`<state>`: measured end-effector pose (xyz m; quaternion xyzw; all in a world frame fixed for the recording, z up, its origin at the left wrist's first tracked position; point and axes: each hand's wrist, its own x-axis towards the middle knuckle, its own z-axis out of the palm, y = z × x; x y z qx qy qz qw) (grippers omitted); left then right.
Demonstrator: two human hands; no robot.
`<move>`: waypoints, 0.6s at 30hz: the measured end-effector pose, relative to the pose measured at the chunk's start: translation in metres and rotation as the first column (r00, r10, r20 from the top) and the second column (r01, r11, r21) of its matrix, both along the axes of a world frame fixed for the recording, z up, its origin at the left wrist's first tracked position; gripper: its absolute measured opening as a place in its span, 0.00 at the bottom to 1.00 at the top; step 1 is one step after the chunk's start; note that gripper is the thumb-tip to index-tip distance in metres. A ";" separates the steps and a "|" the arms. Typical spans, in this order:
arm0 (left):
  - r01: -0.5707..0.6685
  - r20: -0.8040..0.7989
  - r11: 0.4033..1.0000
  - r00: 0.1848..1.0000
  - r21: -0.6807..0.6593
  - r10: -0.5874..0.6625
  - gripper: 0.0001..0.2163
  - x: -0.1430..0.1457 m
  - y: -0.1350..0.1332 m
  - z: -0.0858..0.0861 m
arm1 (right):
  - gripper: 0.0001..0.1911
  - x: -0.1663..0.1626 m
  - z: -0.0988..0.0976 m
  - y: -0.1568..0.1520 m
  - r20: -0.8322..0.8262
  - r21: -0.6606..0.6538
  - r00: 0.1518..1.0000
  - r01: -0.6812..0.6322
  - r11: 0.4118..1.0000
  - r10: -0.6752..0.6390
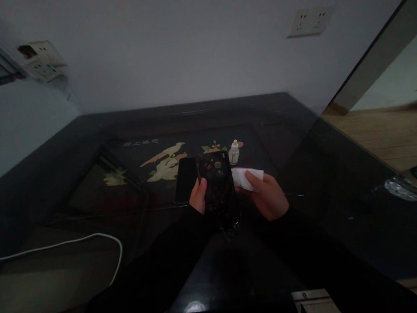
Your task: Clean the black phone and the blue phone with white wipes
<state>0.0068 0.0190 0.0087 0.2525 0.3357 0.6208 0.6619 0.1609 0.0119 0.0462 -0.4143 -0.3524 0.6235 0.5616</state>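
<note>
My left hand [199, 195] grips the left edge of a dark phone case [216, 182] held upright, its thumb on the near face. A rounded, faintly coloured pattern shows on the case; whether a phone is inside, I cannot tell. Something shiny like a strap [231, 228] hangs below it. In my right hand [270, 197] a folded white tissue [246, 177] is pinched, close against the case's right edge. Behind the case, a flat black phone-like slab [185, 178] lies on the table. A small white dropper bottle [234, 152] stands upright just beyond the tissue.
The dark glossy table [294, 134] has a bird and flower inlay [165, 165] and meets the wall at the back. A white cable [73, 240] curves over the left side. A clear bottle with a green label [406, 189] lies at the right. Wall sockets [309, 22] sit above.
</note>
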 end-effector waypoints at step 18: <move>0.088 -0.420 0.982 0.907 0.164 -0.011 0.33 0.014 -0.027 0.005 | 0.09 -0.011 0.012 -0.022 0.469 0.346 0.880 -0.099 0.933 -0.080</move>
